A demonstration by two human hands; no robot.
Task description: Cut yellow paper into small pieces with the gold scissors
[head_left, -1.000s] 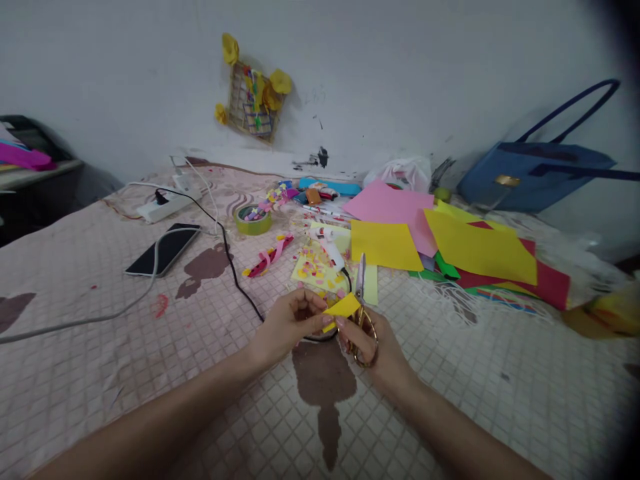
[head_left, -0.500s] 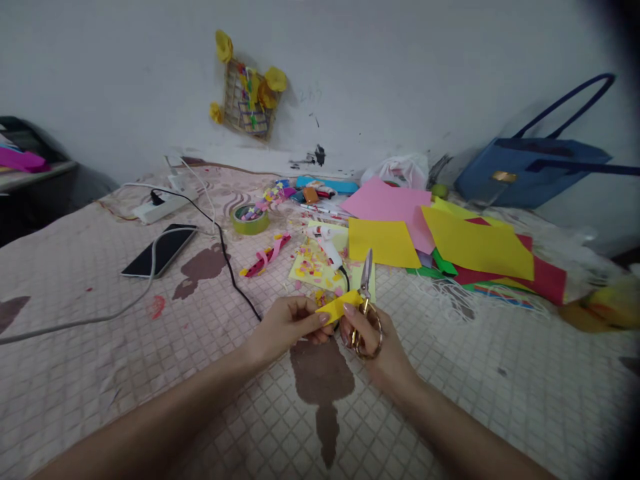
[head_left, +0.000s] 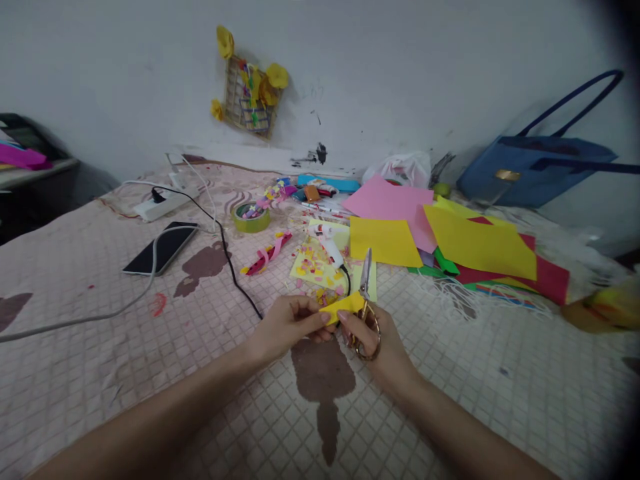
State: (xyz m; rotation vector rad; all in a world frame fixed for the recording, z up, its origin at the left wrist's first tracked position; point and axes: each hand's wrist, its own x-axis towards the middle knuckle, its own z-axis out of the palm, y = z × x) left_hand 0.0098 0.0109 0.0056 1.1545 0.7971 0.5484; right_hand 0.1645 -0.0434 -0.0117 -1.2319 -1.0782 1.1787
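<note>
A narrow yellow paper strip (head_left: 342, 309) is pinched at its left end by my left hand (head_left: 295, 321). My right hand (head_left: 373, 337) has its thumb on the strip's right part and also holds a pair of scissors (head_left: 367, 277), gold-coloured at the handles. The scissor blades point up and away and look closed. Just beyond the hands, small pink and yellow paper bits (head_left: 313, 261) lie on a pale yellow sheet (head_left: 357, 233). A white glue gun (head_left: 327, 245) rests on that sheet, its black cord running toward me behind the strip.
On the right lie yellow paper sheets (head_left: 480, 240), a pink sheet (head_left: 383, 200) and white string (head_left: 465, 300). A blue bag (head_left: 535, 170) leans against the wall. To the left are a tape roll (head_left: 251, 220), a phone (head_left: 163, 250), a power strip (head_left: 163, 205) and loose cables.
Both hands keep their hold on the strip and scissors. The strip's visible part and my right thumb have shifted very slightly; the whole view has moved a little.
</note>
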